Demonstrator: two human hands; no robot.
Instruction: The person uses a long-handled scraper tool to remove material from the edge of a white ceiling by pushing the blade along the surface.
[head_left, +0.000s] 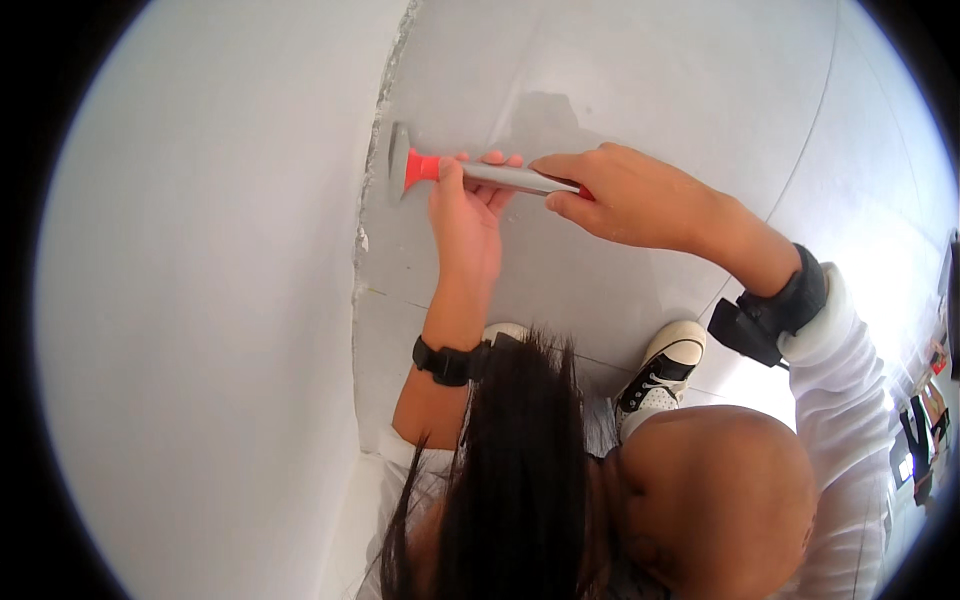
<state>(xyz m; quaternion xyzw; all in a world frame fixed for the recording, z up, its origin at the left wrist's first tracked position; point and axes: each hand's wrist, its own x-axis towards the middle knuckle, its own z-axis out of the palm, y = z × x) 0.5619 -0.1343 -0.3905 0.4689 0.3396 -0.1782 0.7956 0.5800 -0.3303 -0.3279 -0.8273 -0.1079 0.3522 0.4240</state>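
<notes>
A scraper (512, 178) with a wide flat metal blade, a red collar and a silver handle lies across both my hands, above the grey tiled floor. Its blade points left, close to the foot of the white wall. My left hand (467, 225) grips it just behind the red collar, thumb on top and fingers underneath. Closed round the handle's red-tipped end is my right hand (645, 200), thumb and forefinger toward the blade. Whether the blade's edge touches the floor or the wall, I cannot tell.
The white wall (210, 280) rises along the left, with a rough, crumbly seam (372, 165) where it meets the floor (660, 70). My black-and-white sneaker (665, 370) stands below my hands. Several small objects (925, 425) sit at the far right edge, too blurred to name.
</notes>
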